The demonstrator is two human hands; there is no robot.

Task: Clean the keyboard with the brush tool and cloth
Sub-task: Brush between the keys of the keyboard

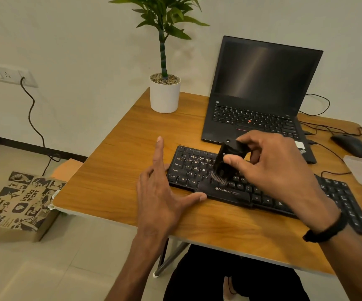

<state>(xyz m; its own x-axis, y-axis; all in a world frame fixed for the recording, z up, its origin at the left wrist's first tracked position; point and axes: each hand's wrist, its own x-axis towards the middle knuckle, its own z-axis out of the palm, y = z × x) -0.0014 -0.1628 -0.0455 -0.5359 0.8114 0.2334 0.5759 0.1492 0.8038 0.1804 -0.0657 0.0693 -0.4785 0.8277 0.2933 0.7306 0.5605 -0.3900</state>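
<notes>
Two hands work on one black keyboard point(262, 192) on the tabletop point(115, 170).

The right hand point(280, 168) has a tight grip on the brush tool point(227, 161), bristles down in the keys to sweep out dust. The left hand point(162, 192), fingers spread flat, presses the keyboard's corner, likely so it cannot slide.

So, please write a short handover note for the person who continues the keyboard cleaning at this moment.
Right hand grips the brush tool, bristles down on the keyboard near the middle letter keys.
Left hand is open, thumb against the keyboard's front edge, steadying it on the table.
Done: brushing is under way; how much is covered cannot be told.
Left: the other keys, then the cloth wipe. No cloth is clearly in view.
</notes>
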